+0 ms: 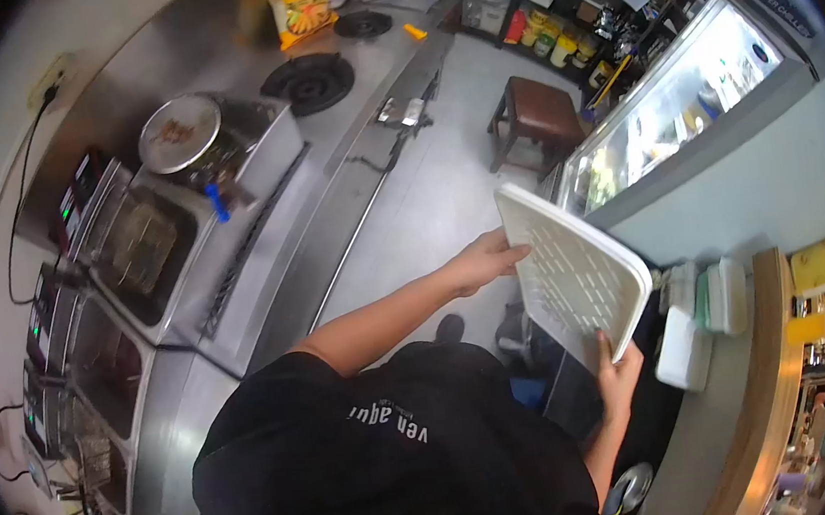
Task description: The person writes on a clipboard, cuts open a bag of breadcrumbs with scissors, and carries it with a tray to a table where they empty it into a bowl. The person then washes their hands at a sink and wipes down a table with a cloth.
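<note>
A white plastic basket (576, 281) with rows of slots is held up in front of me, tipped on its side. My left hand (486, 262) is closed on its left edge, thumb over the rim. At the lower right corner, my right hand (620, 374) grips the rim, its thumb on the inner face. I see nothing inside the basket. Just right of my right hand are white plastic containers (684, 350) near the wall.
On the left, a steel counter carries fryers (139, 241), a steel container with a round lid (180, 133) and a burner (309, 82). Ahead are a brown stool (540, 111) and a lit glass-front chiller (678, 109). A wooden ledge (765, 401) runs along the right.
</note>
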Action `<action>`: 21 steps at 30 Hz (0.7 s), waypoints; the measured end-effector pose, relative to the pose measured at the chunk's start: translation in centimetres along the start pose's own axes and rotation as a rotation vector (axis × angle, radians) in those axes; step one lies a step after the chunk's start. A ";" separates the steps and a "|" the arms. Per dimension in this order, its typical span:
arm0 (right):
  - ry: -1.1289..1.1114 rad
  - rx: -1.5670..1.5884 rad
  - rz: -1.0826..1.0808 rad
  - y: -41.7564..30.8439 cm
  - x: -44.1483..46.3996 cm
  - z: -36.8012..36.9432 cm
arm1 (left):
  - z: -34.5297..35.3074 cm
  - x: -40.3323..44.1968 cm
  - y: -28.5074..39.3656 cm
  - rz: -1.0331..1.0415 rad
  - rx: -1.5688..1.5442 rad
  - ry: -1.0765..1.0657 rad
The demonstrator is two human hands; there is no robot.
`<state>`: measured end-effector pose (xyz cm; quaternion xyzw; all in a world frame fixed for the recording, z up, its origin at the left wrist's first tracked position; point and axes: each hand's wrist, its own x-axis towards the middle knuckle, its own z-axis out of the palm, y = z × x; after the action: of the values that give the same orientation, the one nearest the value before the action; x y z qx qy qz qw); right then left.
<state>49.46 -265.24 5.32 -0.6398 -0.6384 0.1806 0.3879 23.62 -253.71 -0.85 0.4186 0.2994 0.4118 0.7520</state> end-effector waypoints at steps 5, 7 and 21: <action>-0.018 -0.025 -0.153 5.1 16.1 1.5 | -2.7 14.0 5.7 0.069 0.078 0.034; -0.064 -0.022 -0.146 5.7 23.0 2.4 | -5.7 18.5 7.7 0.231 0.397 0.211; 0.012 0.100 -0.137 7.7 61.8 18.8 | -37.8 34.5 18.8 0.352 -0.014 1.391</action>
<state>48.36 -200.24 4.12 -0.5756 -0.6685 0.1816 0.4346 3.18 -203.40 -5.77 0.0962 0.6347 0.7004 0.3121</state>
